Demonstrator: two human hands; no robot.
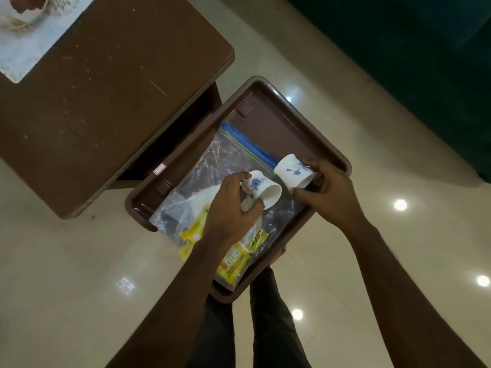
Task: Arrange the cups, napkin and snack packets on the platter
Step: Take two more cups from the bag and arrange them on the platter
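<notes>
A brown plastic platter (268,110) sits below me, turned diagonally. On it lies a clear zip bag (212,166) with a blue seal strip, holding yellow snack packets (239,261) and a white napkin (202,197). My left hand (228,211) grips a white cup with a blue flower (265,193), tipped on its side with the mouth facing right. My right hand (329,192) holds a second white flowered cup (292,171), also tilted, near the platter's right rim. Both cups hover just above the bag.
A brown table (106,102) stands at the upper left, its corner beside the platter, with a printed placemat (32,30) at its far corner. Glossy cream floor tiles (385,261) surround everything. A dark green surface (411,62) fills the upper right. My legs (265,328) show under the platter.
</notes>
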